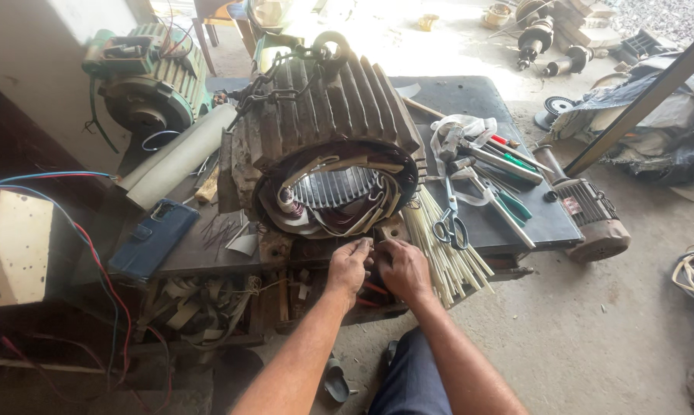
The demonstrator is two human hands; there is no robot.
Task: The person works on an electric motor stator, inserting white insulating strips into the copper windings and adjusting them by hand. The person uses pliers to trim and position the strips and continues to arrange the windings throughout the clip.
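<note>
A large ribbed motor stator [327,146] lies on its side on a dark workbench [516,223], its open end facing me with copper windings and pale insulation strips inside. My left hand [348,265] and my right hand [405,267] meet just below the stator's lower rim. Their fingertips pinch together on something small and thin that I cannot make out. A bundle of pale thin sticks [443,250] lies just right of my right hand.
Scissors [450,223], pliers and screwdrivers [508,165] lie on the bench's right part. A blue case [153,238] and a pale roll [176,157] sit left. A green motor [149,77] stands at back left, a small motor [589,215] on the floor right.
</note>
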